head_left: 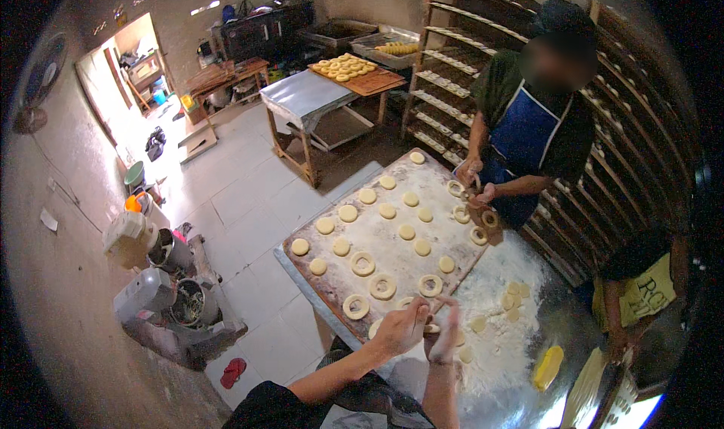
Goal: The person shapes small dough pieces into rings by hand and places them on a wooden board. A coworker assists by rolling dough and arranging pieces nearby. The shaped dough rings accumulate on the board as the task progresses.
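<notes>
My left hand [403,326] is over the near edge of a floured board [320,263], fingers drawn together; whatever they hold is hidden. My right hand [443,331], smeared by motion, is raised just beside it, with a little pale dough showing between the two hands; I cannot tell its grip. On the board lie several pale dough discs [347,213] and dough rings [362,263], some partly behind my hands. Right of the board, flour [490,361] and several thin dough pieces [511,297] lie on the metal table [528,406].
A co-worker [528,135] in a blue apron handles dough rings across the board, before racks [445,59]. Another person's arm [618,316] is at right, near yellow dough [548,369]. Mixers [143,297] stand at left; a table [302,90] with a doughnut tray [343,67] stands behind.
</notes>
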A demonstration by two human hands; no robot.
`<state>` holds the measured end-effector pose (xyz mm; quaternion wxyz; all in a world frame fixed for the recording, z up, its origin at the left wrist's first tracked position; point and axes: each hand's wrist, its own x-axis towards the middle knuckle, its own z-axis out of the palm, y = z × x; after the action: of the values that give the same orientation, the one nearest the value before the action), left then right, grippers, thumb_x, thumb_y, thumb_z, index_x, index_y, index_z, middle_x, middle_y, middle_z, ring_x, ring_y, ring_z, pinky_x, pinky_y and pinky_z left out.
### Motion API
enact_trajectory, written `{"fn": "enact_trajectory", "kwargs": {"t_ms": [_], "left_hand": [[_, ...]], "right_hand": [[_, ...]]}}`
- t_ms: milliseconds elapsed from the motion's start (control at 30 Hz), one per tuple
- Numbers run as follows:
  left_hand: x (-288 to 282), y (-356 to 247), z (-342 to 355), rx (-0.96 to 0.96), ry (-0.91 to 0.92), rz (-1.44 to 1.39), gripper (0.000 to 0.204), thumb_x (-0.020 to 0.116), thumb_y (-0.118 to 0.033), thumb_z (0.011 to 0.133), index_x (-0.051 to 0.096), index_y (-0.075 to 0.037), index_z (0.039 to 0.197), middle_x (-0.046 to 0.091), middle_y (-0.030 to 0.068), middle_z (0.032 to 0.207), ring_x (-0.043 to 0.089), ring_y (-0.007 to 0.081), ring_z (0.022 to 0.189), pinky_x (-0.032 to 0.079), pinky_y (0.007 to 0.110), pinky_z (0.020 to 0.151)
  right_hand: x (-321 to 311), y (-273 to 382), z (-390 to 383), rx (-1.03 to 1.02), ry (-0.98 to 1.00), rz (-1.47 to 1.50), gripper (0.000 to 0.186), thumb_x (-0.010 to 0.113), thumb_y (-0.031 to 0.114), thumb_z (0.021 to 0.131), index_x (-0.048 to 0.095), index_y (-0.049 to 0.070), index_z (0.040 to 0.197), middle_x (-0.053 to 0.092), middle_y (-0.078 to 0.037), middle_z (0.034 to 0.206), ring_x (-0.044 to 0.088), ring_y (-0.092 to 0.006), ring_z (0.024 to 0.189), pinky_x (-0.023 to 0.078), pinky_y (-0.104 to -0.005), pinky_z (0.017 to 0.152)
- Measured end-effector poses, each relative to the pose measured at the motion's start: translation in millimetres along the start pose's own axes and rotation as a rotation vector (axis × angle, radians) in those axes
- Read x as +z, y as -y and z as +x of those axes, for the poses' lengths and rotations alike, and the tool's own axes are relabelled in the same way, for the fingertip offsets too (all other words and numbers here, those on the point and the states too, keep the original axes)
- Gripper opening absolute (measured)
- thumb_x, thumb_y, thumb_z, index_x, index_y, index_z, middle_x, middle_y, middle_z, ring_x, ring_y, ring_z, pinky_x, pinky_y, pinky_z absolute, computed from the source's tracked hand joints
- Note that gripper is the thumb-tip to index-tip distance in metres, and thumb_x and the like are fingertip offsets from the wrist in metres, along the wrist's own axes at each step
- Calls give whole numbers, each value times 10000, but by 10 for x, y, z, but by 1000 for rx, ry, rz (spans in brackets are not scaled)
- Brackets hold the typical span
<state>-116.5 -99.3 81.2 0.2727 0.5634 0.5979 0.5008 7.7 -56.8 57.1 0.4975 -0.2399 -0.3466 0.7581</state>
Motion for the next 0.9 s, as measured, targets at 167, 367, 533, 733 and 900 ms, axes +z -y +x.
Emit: {"fn": "enact_trajectory", "kwargs": {"t_ms": [167, 367, 533, 733, 900], "left_hand": [[-390, 200, 145, -9, -145, -68, 261, 387, -293, 1062, 504, -60, 1079, 601, 204, 666, 639, 437, 637, 484, 491, 552], [-838, 480, 211, -48, -94, 58, 223, 431, -258, 1049, 484, -42, 1043, 587, 199, 659, 631, 429, 634, 473, 491, 521], [-1144, 682, 266, 28, -90, 132, 206, 441, -233, 1041, 492, -34, 1023, 574, 205, 609, 617, 429, 585, 456, 505, 487], [-1248, 863, 349, -2, -111, 126, 213, 444, -247, 1038, 509, -46, 1061, 579, 210, 605, 627, 429, 586, 473, 503, 501], [-1412, 859, 341, -222, -91, 48, 220, 421, -270, 1046, 516, -77, 1093, 594, 219, 626, 639, 437, 615, 478, 522, 526]], "right_hand": [[364, -329, 253, 18, -62, -126, 723, 454, 674, 929, 452, 60, 1309, 572, -114, 1167, 592, -215, 1022, 497, -330, 860], [774, -704, 481, -44, -99, 22, 670, 452, 630, 949, 423, 73, 1320, 556, -81, 1136, 578, -183, 985, 473, -274, 865], [850, -900, 607, 149, 48, -521, 590, 477, 580, 970, 404, 111, 1321, 571, -87, 1090, 602, -204, 972, 514, -310, 802], [1207, -1113, 800, -30, 83, -372, 634, 434, 621, 968, 405, 103, 1331, 605, -106, 1053, 629, -219, 885, 538, -320, 699], [1248, -1020, 817, 168, -88, 86, 733, 449, 643, 952, 360, 76, 1409, 597, -73, 1074, 625, -183, 886, 531, -291, 672]]}}
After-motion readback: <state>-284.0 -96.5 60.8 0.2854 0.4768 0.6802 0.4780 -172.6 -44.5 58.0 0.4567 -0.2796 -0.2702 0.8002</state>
